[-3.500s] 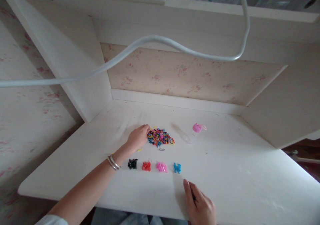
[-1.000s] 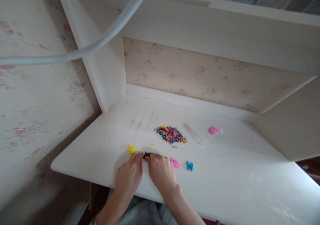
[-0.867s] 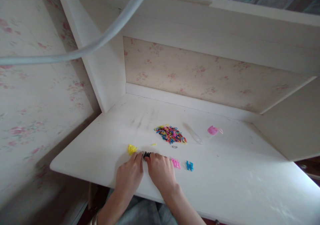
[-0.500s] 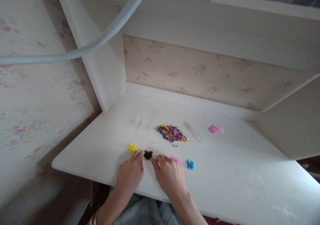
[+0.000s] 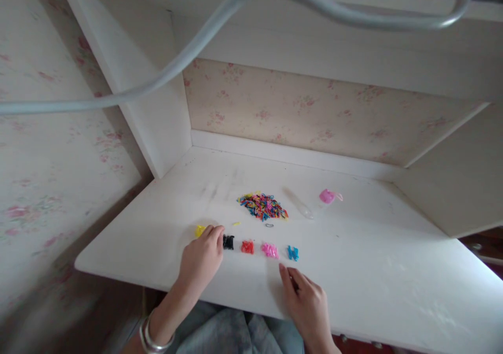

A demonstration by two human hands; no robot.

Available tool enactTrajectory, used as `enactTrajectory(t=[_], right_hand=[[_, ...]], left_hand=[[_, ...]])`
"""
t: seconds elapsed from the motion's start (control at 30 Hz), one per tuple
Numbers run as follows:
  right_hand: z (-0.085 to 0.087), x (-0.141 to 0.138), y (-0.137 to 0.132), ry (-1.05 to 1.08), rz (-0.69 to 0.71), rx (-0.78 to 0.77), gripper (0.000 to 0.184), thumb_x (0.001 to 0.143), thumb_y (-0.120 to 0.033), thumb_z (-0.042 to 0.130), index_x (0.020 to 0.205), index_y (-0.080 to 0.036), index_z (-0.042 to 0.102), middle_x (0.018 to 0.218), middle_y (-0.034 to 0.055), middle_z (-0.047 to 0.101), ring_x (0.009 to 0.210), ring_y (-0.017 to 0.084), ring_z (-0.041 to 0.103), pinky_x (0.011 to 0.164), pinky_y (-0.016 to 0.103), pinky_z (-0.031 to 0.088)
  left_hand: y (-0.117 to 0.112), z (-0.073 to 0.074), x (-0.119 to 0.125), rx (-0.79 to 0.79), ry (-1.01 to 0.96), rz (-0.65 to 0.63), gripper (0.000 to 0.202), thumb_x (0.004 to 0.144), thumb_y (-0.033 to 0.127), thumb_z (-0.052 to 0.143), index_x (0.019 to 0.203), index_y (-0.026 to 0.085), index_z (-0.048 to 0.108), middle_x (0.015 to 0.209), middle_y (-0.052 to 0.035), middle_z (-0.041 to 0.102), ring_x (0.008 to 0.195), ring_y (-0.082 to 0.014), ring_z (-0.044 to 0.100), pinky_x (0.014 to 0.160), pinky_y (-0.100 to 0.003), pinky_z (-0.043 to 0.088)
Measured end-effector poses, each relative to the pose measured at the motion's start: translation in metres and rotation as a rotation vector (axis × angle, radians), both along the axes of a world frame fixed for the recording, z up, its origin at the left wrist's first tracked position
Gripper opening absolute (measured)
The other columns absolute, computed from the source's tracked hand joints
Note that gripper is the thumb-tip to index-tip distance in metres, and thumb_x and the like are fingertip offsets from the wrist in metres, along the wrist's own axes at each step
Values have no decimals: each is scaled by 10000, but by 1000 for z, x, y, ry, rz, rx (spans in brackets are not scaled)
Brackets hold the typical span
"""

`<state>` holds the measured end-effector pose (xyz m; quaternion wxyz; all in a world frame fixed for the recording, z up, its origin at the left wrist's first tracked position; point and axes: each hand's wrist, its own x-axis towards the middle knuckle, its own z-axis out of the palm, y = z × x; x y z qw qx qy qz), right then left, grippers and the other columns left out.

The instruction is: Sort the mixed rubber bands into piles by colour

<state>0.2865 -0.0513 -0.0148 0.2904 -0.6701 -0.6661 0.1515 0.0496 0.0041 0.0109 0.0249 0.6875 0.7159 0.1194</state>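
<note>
Small rubber bands lie sorted by colour in a row along the near part of the desk. My left hand (image 5: 202, 254) has its fingers pressed together at the left edge of the black rubber bands (image 5: 228, 242); anything between the fingertips is hidden. It partly covers the yellow rubber bands (image 5: 199, 231). Rightward come the red rubber bands (image 5: 247, 247), the pink rubber bands (image 5: 270, 250) and the blue rubber bands (image 5: 293, 253). My right hand (image 5: 308, 299) is just in front of the pink and blue piles, thumb and forefinger apart, with nothing visible in it.
Behind the row is a mixed heap of coloured rubber bands (image 5: 263, 206). A clear plastic tube or bag (image 5: 299, 205) and a pink item with a loop (image 5: 328, 195) lie to its right. One yellow band (image 5: 236, 223) and a dark band (image 5: 269, 225) lie loose. A pale cable (image 5: 173, 71) crosses overhead.
My right hand has left the black pile and moved right and towards me, uncovering the red and pink piles. My left hand stays beside the black bands. The view has shifted slightly.
</note>
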Motion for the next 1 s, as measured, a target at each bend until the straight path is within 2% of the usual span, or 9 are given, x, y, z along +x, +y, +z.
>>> enactTrajectory(t=[0.17,0.4,0.53,0.8,0.9,1.0], right_hand=[[-6,2,-1,-17,8,6,424,924,-472,368,749,-229,668,633,18,657,547,119,599,534,187,367],[-6,0,-4,-42,2,37,450,934,-468,342,729,-221,658,619,17,648,538,115,588,533,185,356],[-4,0,-5,-52,23,55,456,936,-469,339,742,-220,667,614,18,644,542,113,591,534,187,358],[-8,-1,-4,-113,34,73,451,939,-461,340,736,-220,662,607,15,640,539,116,586,533,200,333],[-9,-1,-4,-141,43,61,438,940,-456,344,757,-225,668,620,14,648,549,115,595,527,199,331],[-9,-1,-5,-157,38,62,435,942,-455,341,770,-230,672,628,13,654,559,113,603,530,195,336]], left_hand=[[30,14,10,-106,-5,-84,274,902,334,386,1023,255,619,1007,-41,663,867,-171,637,698,-254,437],[63,14,18,-203,-20,-142,202,837,274,480,853,231,676,930,-50,689,844,-188,641,714,-279,439],[65,15,13,-207,-36,-117,221,845,267,459,852,228,676,947,-59,690,861,-188,637,728,-281,440],[53,25,-29,-184,-77,-40,274,884,333,403,962,235,647,996,-38,686,926,-167,623,797,-259,431],[51,26,-25,-193,-71,-69,262,872,351,429,952,257,660,1008,-23,686,930,-169,624,784,-254,434],[52,22,-10,-208,-58,-110,232,846,366,479,905,266,680,995,-22,688,906,-172,630,756,-248,440]])
